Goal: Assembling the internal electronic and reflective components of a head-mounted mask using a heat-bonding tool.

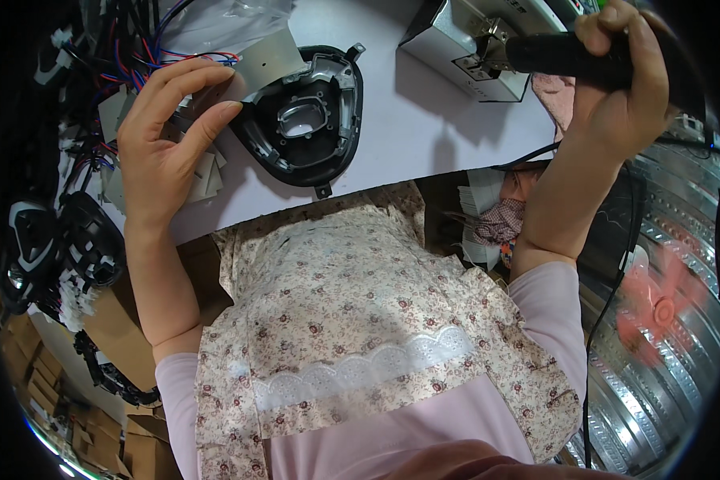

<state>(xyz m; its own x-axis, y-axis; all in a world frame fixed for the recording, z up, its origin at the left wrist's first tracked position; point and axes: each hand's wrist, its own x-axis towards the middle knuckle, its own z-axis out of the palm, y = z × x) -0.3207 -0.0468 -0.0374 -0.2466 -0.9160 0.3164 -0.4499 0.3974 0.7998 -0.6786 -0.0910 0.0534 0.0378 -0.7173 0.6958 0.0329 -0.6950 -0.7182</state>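
My left hand (164, 132) has its thumb and fingers around the near end of a thin silver metal plate (270, 60). The plate slants over the upper left rim of a black, rounded triangular plastic housing (340, 152), which lies face up on the white table. A rounded opening shows in the housing's middle. Raised at the right, my right hand (628, 76) grips a black electric screwdriver (548, 58). Its front end points left at the metal fitting (492, 50) on the face of a silver box (448, 36); the exact contact is hard to make out.
Bundled red, blue and black wires (128, 52) crowd the table's left side, near more metal plates (208, 180). Further black housings (92, 240) sit at the left edge. A black cable (616, 276) hangs at the right, near a red fan (660, 304). Clear plastic (232, 20) lies behind.
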